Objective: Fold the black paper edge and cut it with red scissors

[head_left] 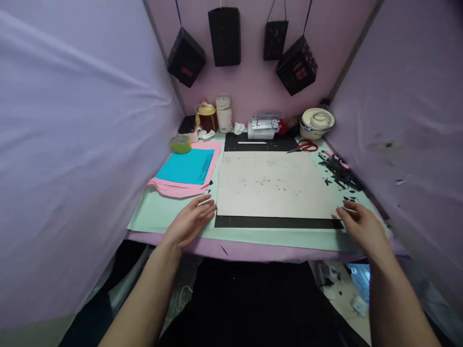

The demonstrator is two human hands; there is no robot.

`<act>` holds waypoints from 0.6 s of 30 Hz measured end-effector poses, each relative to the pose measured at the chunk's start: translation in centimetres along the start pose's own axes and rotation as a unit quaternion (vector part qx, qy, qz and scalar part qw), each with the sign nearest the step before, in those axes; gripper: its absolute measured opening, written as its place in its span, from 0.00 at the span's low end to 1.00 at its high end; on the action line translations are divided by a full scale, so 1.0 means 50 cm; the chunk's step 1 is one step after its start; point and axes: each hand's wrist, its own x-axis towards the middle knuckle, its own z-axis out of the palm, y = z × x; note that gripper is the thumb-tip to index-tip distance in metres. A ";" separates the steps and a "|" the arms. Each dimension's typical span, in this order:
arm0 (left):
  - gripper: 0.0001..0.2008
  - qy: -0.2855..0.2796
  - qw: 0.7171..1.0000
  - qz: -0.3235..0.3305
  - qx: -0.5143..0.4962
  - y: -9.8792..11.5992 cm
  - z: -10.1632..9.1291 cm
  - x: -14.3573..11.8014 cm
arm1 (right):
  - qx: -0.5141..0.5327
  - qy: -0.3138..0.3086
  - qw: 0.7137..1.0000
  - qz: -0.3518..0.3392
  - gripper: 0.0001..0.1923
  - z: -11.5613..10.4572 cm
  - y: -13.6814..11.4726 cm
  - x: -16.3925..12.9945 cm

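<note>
A large off-white board (275,197), dotted with small dark and reddish specks, lies flat on a black sheet (275,222) in the middle of the table. My left hand (193,217) is at its front left corner, fingers stretched out and holding nothing. At the front right corner is my right hand (360,221), thumb and fingers apart; its thumb is close to the board's edge, and I cannot tell whether it touches. Red-handled scissors (306,145) rest at the board's back right. A white pen-like stick (252,142) lies behind the board.
Blue sheets (186,166) on pink sheets (173,189) lie left, with a tape roll (181,144). Black paper scraps (340,173) litter the right. Markers (265,125), a white bottle (224,114) and a lidded bowl (316,123) stand behind. Black paper lanterns (224,37) hang above; fabric walls enclose both sides.
</note>
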 end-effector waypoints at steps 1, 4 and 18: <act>0.18 0.002 1.000 0.003 -0.009 -0.002 0.001 -0.001 | 0.009 -0.006 1.000 0.010 0.26 0.000 -0.007 -0.001; 0.17 0.016 0.998 -0.010 -0.061 -0.006 0.002 -0.001 | 0.051 -0.011 0.998 0.032 0.26 0.000 -0.019 -0.004; 0.11 -0.007 0.984 -0.058 -0.167 -0.003 0.000 0.054 | 0.556 0.077 0.805 0.191 0.18 -0.028 -0.064 0.001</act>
